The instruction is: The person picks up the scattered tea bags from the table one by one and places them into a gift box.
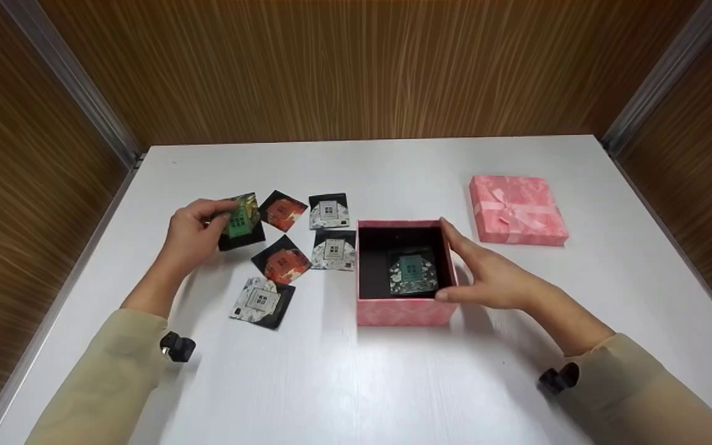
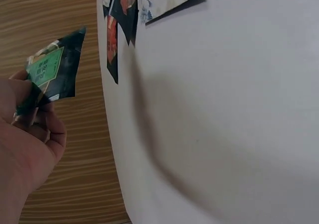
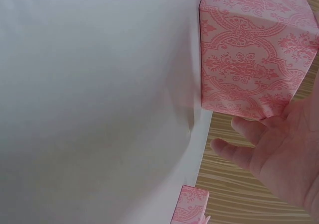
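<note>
My left hand (image 1: 194, 232) pinches a flat square sachet (image 1: 241, 224) with a green label and black edge, between thumb and fingers. In the left wrist view that sachet (image 2: 53, 67) is tilted up off the white table. My right hand (image 1: 498, 275) holds the right side of an open pink patterned box (image 1: 405, 313), its thumb at the near corner and a finger at the far one. In the right wrist view other fingers (image 3: 244, 139) stick out past the box wall (image 3: 249, 64). Inside the box lies a dark sachet (image 1: 413, 272) with a teal label.
Beside the box, left, lie orange-labelled sachets (image 1: 282, 261) and white-labelled sachets (image 1: 262, 301), some overlapping. A pink lid (image 1: 517, 211) with a ribbon bow lies at the back right. Wood-grain panels (image 1: 356, 68) wall the white table (image 1: 331, 383) at the back and sides.
</note>
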{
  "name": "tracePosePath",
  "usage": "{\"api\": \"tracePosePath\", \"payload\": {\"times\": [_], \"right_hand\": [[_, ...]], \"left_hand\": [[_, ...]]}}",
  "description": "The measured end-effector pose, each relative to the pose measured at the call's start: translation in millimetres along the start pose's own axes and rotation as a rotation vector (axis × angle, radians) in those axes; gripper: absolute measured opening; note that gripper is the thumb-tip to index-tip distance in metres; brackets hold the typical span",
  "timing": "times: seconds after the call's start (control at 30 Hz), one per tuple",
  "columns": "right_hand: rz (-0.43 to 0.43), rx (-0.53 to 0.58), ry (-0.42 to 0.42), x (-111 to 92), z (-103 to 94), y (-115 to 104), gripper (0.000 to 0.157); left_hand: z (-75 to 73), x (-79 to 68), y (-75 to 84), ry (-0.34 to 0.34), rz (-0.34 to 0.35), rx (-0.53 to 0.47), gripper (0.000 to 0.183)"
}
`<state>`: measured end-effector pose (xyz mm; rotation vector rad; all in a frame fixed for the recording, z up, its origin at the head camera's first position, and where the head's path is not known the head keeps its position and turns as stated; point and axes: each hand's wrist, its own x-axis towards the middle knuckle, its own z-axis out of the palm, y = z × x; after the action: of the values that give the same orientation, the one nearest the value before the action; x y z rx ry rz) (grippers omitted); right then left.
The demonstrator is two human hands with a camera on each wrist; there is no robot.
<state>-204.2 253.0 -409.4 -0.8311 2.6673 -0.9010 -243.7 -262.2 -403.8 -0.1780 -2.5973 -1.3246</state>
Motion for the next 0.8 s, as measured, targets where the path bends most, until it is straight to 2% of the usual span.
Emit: {"api": "tracePosePath", "payload": {"times": [0.27, 0.47, 0.63, 0.8], "right_hand": [[-0.004, -0.007, 0.001, 1, 0.7, 1, 0.123], [-0.009, -0.012, 0.007, 1, 0.6, 2, 0.122], [-0.016, -0.009, 0.008, 2, 0.9, 2, 0.121], [-0.018, -0.004, 0.011, 2, 0.9, 2, 0.121]], "left_hand": [[11.1, 0.6, 14.8, -0.03, 0.014, -0.007, 0.034], [14.5, 4.6, 18.2, -0.033, 0.036, -0.01, 0.056], [13.5, 2.2, 25.1, -0.019, 0.02, -0.029, 0.05], [14.5, -1.8, 41.0, -0.032, 0.029, -0.031, 0.045]]}}
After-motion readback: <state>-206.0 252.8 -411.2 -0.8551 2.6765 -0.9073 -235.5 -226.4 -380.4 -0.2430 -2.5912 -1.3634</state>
